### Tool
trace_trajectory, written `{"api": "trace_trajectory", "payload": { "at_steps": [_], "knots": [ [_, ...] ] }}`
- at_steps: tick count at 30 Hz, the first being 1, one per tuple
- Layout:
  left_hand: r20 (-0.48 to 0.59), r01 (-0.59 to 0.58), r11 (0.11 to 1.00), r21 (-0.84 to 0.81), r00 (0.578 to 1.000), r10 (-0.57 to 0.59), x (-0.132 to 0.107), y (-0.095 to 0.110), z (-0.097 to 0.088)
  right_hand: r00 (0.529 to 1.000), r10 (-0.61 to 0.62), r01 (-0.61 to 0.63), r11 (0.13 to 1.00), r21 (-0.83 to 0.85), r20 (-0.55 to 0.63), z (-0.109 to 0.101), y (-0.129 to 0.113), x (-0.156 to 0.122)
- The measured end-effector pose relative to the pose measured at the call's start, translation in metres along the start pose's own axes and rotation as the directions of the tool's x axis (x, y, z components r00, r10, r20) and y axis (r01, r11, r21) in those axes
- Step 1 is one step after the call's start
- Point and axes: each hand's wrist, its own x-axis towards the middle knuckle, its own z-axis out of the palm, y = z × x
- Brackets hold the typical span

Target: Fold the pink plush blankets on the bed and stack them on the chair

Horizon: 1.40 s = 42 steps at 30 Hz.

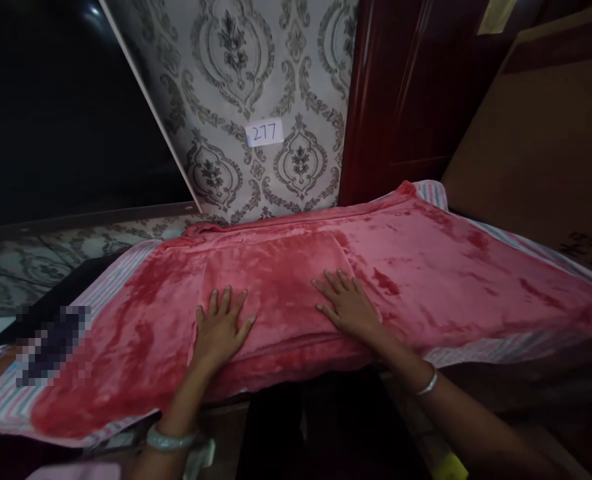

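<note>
A folded rectangle of red plush fabric (281,267) lies in the middle of a larger red plush blanket (446,267). My left hand (219,328) rests palm down on the left part of the folded piece, fingers spread. On its right part my right hand (350,305) also lies flat with the fingers apart. Neither hand grips anything. Under the blanket, a striped cloth (121,280) shows along the edges.
A large black screen (71,113) stands at the back left. Behind the blanket is a patterned wall with a paper label (265,133) reading 277. A dark red door or panel (401,100) and a big cardboard box (541,140) are at right. A pixelated dark object (53,347) lies at left.
</note>
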Motion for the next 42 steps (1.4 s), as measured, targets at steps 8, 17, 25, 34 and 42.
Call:
{"api": "trace_trajectory", "payload": {
  "at_steps": [8, 17, 25, 34, 42],
  "knots": [
    [0.029, 0.004, 1.000, -0.003, 1.000, -0.004, 0.000, 0.001, -0.001, 1.000, 0.004, -0.003, 1.000, 0.020, -0.026, 0.002, 0.000, -0.002],
    [0.046, 0.009, 0.998, -0.056, 0.999, -0.006, 0.000, 0.001, -0.015, 0.999, 0.026, -0.030, 0.997, 0.073, 0.048, -0.014, -0.002, 0.001],
    [-0.170, -0.157, 0.979, -0.130, 0.976, 0.134, -0.004, 0.063, -0.031, 0.994, -0.089, 0.098, 0.981, 0.165, -0.060, -0.036, -0.059, 0.006],
    [-0.103, -0.171, 0.982, -0.074, 0.981, 0.163, -0.006, 0.084, 0.007, 0.995, -0.092, 0.096, 0.986, 0.133, -0.036, -0.001, -0.072, 0.000],
    [-0.105, -0.179, 0.981, -0.079, 0.980, 0.171, -0.007, 0.085, 0.011, 0.991, -0.103, 0.112, 0.987, 0.113, -0.087, 0.007, -0.073, -0.001]
  ]
}}
